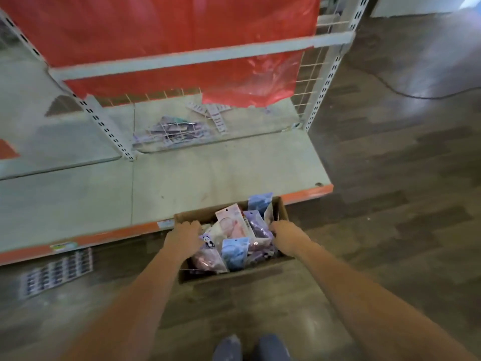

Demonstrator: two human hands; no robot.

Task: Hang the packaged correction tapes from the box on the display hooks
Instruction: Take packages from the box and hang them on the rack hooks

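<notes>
Both hands' fingers (pixel 194 225) curl over the box (pixel 229 276) rims; tapes (pixel 235 252) between.

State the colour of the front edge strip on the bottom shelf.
Orange, on the shelf edge strip, seen in the head view.

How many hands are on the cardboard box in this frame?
2. The left hand grips the cardboard box's left rim; the right hand grips its right rim. The packaged correction tapes lie between them.

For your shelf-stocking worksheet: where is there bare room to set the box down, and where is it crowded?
Free: the bottom shelf between its orange front edge and the wire basket. Crowded: the cardboard box, full of packets, both hands at its sides.
</notes>
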